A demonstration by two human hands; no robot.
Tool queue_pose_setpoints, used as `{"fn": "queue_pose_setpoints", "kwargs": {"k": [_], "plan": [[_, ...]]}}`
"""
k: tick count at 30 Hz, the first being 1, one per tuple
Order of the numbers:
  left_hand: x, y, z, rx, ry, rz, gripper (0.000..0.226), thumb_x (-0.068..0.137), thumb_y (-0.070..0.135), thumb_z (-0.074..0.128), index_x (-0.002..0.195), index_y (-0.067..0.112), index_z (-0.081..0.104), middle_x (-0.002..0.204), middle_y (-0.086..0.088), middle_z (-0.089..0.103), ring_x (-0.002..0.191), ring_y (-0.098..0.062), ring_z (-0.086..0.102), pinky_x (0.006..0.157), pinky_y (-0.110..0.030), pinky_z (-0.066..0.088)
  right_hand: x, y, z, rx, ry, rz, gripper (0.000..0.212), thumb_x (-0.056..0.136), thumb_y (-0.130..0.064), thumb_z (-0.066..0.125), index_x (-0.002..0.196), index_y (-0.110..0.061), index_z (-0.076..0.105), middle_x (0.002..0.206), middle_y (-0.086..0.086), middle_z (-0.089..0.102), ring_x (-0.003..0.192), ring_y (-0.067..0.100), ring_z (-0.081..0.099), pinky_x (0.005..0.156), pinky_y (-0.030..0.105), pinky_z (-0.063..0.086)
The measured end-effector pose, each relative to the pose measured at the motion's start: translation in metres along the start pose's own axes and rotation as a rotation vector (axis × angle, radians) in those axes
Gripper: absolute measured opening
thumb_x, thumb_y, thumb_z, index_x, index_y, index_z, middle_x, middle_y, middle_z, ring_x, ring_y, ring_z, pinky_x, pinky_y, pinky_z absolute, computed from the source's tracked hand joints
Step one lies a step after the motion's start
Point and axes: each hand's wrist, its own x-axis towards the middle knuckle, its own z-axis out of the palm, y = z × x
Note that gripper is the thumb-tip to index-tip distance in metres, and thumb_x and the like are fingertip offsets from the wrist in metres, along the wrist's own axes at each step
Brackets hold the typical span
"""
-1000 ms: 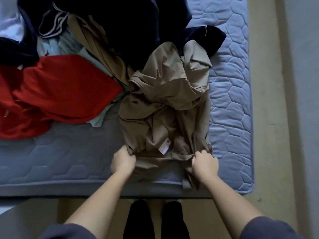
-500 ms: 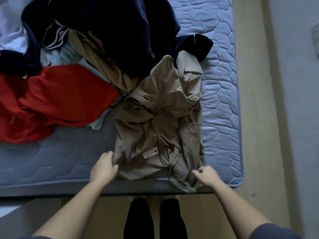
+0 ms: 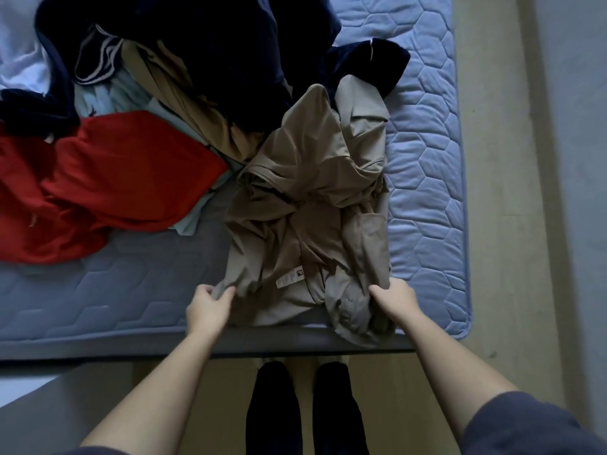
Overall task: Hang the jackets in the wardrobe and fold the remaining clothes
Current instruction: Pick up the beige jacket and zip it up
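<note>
A crumpled beige garment (image 3: pixel 308 205) with a white label lies on the blue quilted mattress (image 3: pixel 423 165), its lower end at the near edge. My left hand (image 3: pixel 208 307) pinches the garment's lower left corner. My right hand (image 3: pixel 394 298) grips the bunched fabric at its lower right, where some cloth hangs over the mattress edge. Behind it lies a heap: a red garment (image 3: pixel 108 178) at the left, dark navy clothes (image 3: pixel 210 50) at the top, and tan cloth (image 3: pixel 184 93) between them.
A pale blue piece (image 3: pixel 187 224) peeks out under the red garment. The mattress's near left part (image 3: pixel 98 290) is bare. My dark-trousered legs (image 3: pixel 302 405) stand against the bed's near edge. Beige floor (image 3: pixel 499 192) runs along the right.
My hands have moved apart along the garment's lower edge, the left to its left corner, the right to the right bunch. The beige cloth is spread wider.
</note>
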Motion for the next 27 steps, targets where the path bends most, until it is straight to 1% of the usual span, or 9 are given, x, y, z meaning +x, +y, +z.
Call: {"fn": "queue_pose_setpoints", "kwargs": {"k": [3,7,11,14,16,19,21,23,27], "plan": [[-0.008,0.0,-0.021,-0.245,-0.008,-0.074,0.045,0.094,0.052,0.047,0.093,0.009,0.057,0.078,-0.009,0.057,0.067,-0.023,0.053,0.058,-0.032,0.037,-0.017,0.01,-0.023,0.119,-0.151,-0.109,0.032,0.083,-0.016,0.06,0.115,-0.011,0.059,0.115,0.012,0.066,0.107,0.028,0.059,0.086,0.034,0.046],[-0.031,0.006,-0.042,-0.549,-0.401,-0.531,0.043,0.102,0.042,0.035,0.066,0.019,0.038,0.038,0.004,0.027,0.026,-0.009,0.02,0.038,-0.013,0.013,-0.05,0.008,-0.036,-0.52,-0.419,-0.149,0.044,0.087,-0.036,0.053,0.125,-0.014,0.052,0.13,0.011,0.058,0.118,0.027,0.054,0.096,0.034,0.042],[-0.049,0.008,-0.064,-0.747,-0.638,-0.724,0.043,0.1,0.028,0.025,0.069,0.009,0.047,0.033,0.004,0.02,0.02,-0.01,0.015,0.041,-0.01,0.005,-0.083,-0.001,-0.041,-0.864,-0.414,-0.085,0.049,0.089,-0.04,0.045,0.134,-0.022,0.05,0.14,0.007,0.053,0.126,0.028,0.051,0.103,0.041,0.037],[-0.067,0.017,-0.077,-0.898,-0.706,-0.616,0.032,0.097,0.019,0.031,0.068,0.015,0.041,0.037,0.005,0.025,0.022,-0.009,0.019,0.036,-0.015,0.004,-0.098,-0.013,-0.05,-0.641,-0.246,0.02,0.038,0.087,-0.026,0.051,0.121,-0.009,0.055,0.129,0.014,0.058,0.117,0.032,0.056,0.093,0.035,0.045],[-0.076,0.023,-0.078,-1.016,-0.743,-0.443,0.025,0.098,0.016,0.035,0.073,0.017,0.04,0.046,0.004,0.037,0.03,-0.006,0.029,0.033,-0.017,0.018,-0.105,-0.026,-0.052,-0.39,-0.109,0.004,0.018,0.085,-0.021,0.055,0.099,-0.011,0.054,0.11,0.016,0.062,0.106,0.034,0.059,0.081,0.034,0.045],[-0.087,0.028,-0.071,-0.97,-0.786,-0.258,0.007,0.092,0.013,0.048,0.088,0.014,0.054,0.063,0.003,0.058,0.046,-0.005,0.05,0.042,-0.016,0.039,-0.119,-0.049,-0.044,0.016,-0.232,-0.068,0.024,0.079,-0.015,0.069,0.073,-0.014,0.045,0.071,0.008,0.052,0.064,0.023,0.054,0.052,0.027,0.041],[-0.092,0.028,-0.064,-0.924,-0.798,-0.191,0.017,0.081,0.016,0.059,0.097,0.01,0.062,0.069,0.003,0.064,0.052,-0.005,0.056,0.044,-0.015,0.04,-0.127,-0.058,-0.034,0.151,-0.42,-0.101,0.018,0.08,-0.011,0.073,0.083,-0.011,0.055,0.074,0.006,0.058,0.062,0.017,0.056,0.048,0.024,0.044],[-0.093,0.026,-0.057,-0.863,-0.788,-0.172,0.021,0.075,0.019,0.064,0.095,0.011,0.066,0.069,0.004,0.066,0.053,-0.004,0.057,0.044,-0.015,0.038,-0.132,-0.062,-0.024,0.263,-0.511,-0.117,0.024,0.081,-0.008,0.074,0.101,-0.006,0.062,0.089,0.008,0.068,0.075,0.015,0.064,0.059,0.022,0.05],[-0.099,0.024,-0.045,-0.678,-0.747,-0.148,0.016,0.073,0.03,0.066,0.079,0.016,0.062,0.062,0.006,0.062,0.053,-0.003,0.056,0.049,-0.017,0.037,-0.142,-0.062,-0.004,0.289,-0.486,-0.182,0.025,0.077,-0.005,0.077,0.095,-0.013,0.061,0.08,0.001,0.064,0.07,0.01,0.061,0.059,0.023,0.051]]}}
